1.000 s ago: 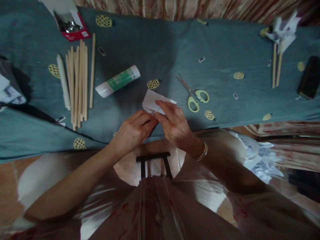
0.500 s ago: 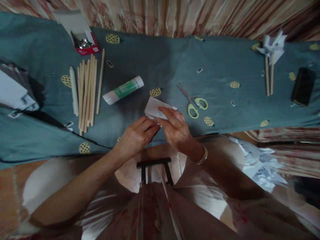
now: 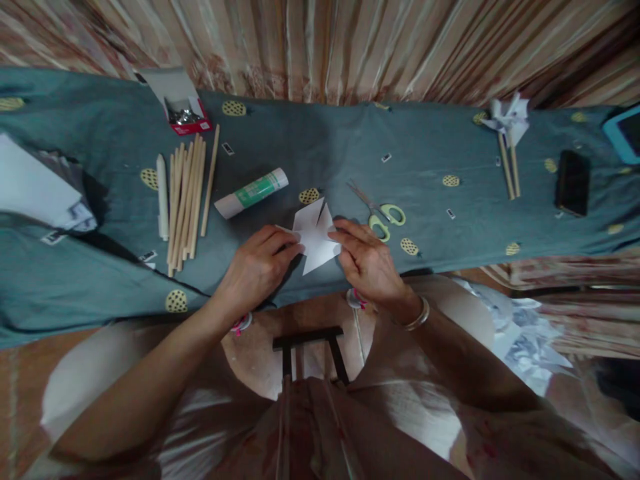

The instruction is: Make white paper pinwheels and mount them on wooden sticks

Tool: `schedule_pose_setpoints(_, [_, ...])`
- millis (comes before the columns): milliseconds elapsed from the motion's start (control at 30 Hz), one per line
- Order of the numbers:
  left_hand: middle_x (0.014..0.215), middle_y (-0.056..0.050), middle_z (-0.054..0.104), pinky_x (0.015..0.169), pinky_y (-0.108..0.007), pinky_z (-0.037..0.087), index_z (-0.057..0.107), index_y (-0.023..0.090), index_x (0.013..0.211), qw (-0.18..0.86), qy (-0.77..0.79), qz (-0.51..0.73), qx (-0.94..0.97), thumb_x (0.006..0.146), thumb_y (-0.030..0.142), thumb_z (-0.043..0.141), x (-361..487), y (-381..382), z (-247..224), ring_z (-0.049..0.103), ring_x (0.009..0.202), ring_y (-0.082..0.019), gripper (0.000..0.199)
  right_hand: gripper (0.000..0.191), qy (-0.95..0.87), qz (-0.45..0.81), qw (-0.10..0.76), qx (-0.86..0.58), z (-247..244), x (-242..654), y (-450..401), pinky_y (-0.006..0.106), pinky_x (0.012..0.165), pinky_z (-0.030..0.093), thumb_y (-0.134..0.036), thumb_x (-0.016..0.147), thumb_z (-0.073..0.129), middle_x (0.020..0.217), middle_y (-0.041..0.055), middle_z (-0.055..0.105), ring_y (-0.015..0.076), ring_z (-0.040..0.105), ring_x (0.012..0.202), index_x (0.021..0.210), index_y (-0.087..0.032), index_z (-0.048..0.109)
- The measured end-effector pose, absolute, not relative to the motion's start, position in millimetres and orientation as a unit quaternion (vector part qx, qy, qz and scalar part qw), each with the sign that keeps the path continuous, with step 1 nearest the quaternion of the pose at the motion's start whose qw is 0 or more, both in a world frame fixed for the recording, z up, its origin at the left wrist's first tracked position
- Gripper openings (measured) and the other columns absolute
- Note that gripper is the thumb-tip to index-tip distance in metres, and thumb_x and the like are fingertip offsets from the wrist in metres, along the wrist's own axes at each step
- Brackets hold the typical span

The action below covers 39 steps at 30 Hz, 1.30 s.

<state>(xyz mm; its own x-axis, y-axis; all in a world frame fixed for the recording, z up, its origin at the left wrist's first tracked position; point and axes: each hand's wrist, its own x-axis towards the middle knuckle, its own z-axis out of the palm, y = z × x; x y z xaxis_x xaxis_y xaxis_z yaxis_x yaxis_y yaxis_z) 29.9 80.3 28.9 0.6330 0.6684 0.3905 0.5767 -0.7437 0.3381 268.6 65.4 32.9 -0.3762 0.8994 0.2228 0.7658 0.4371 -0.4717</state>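
A white piece of paper (image 3: 316, 239) with slits cut in it is spread between my hands, near the front edge of the cloth. My left hand (image 3: 263, 260) pinches its left side between thumb and fingers. On its right side, my right hand (image 3: 369, 259) grips the edge with its fingertips. Scissors with green handles (image 3: 380, 212) lie just beyond my right hand. A white and green glue stick (image 3: 253, 193) rests beyond my left hand.
Wooden sticks (image 3: 187, 203) and a white marker-like stick (image 3: 163, 197) lie at the left, below a red box of metal pieces (image 3: 189, 120). Paper sheets (image 3: 40, 187) are far left. Paper pinwheels (image 3: 507, 123) and a phone (image 3: 573, 183) are at the right.
The folded paper has been opened out, and its slits now show. My hands have moved apart to its two sides. The view has shifted, showing more curtain and a blue-edged device at the right.
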Motion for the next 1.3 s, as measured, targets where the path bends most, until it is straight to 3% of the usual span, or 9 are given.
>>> schedule_pose_setpoints(267, [0.106, -0.009, 0.072, 0.082, -0.038, 0.056, 0.069, 0.016, 0.103, 0.043, 0.351, 0.262, 0.898, 0.095, 0.012, 0.055, 31, 77, 28, 0.063, 0.098, -0.023, 0.017, 0.03, -0.825, 0.14, 0.214, -0.503, 38, 269, 51, 0.051, 0.106, 0.051, -0.02, 0.093, 0.049, 0.129, 0.0145, 0.068, 0.0285, 0.066, 0.117, 0.114, -0.017, 0.071])
schedule_pose_setpoints(500, [0.102, -0.008, 0.072, 0.078, -0.037, 0.05, 0.068, 0.016, 0.107, 0.05, 0.309, 0.248, 0.917, 0.097, 0.027, 0.057, 43, 64, 32, 0.062, 0.095, -0.024, 0.017, 0.027, -0.827, 0.142, 0.213, -0.501, 42, 269, 43, 0.049, 0.108, 0.05, -0.025, 0.095, 0.054, 0.126, 0.0168, 0.071, 0.0279, 0.066, 0.12, 0.113, -0.014, 0.071])
schedule_pose_setpoints(833, [0.095, -0.009, 0.072, 0.073, -0.037, 0.048, 0.069, 0.013, 0.105, -0.011, 0.297, 0.196, 0.934, 0.096, 0.015, 0.054, 48, 62, 32, 0.063, 0.085, -0.024, 0.017, 0.034, -0.825, 0.166, 0.21, -0.498, 45, 276, 42, 0.052, 0.108, 0.05, -0.027, 0.089, 0.065, 0.13, 0.0168, 0.068, 0.0298, 0.063, 0.123, 0.12, -0.014, 0.069])
schedule_pose_setpoints(1000, [0.091, -0.009, 0.071, 0.071, -0.036, 0.048, 0.069, 0.012, 0.099, -0.016, 0.304, 0.176, 0.936, 0.097, 0.014, 0.051, 47, 63, 35, 0.062, 0.08, -0.023, 0.018, 0.035, -0.833, 0.181, 0.213, -0.477, 42, 278, 45, 0.052, 0.109, 0.048, -0.019, 0.089, 0.064, 0.135, 0.0165, 0.065, 0.0296, 0.061, 0.126, 0.123, -0.014, 0.065])
schedule_pose_setpoints(1100, [0.09, -0.007, 0.071, 0.072, -0.033, 0.047, 0.069, 0.013, 0.097, -0.006, 0.293, 0.183, 0.939, 0.099, 0.014, 0.049, 43, 63, 37, 0.062, 0.079, -0.021, 0.02, 0.023, -0.833, 0.203, 0.234, -0.46, 43, 276, 45, 0.049, 0.105, 0.051, -0.018, 0.091, 0.06, 0.128, 0.0142, 0.069, 0.027, 0.064, 0.12, 0.113, -0.016, 0.068])
schedule_pose_setpoints(1300, [0.094, -0.008, 0.072, 0.075, -0.033, 0.048, 0.068, 0.013, 0.102, 0.022, 0.279, 0.188, 0.941, 0.1, 0.016, 0.047, 35, 60, 35, 0.063, 0.084, -0.02, 0.022, 0.008, -0.806, 0.269, 0.29, -0.44, 47, 272, 48, 0.036, 0.09, 0.055, -0.016, 0.092, 0.063, 0.098, 0.0056, 0.076, 0.0197, 0.07, 0.095, 0.094, -0.018, 0.07])
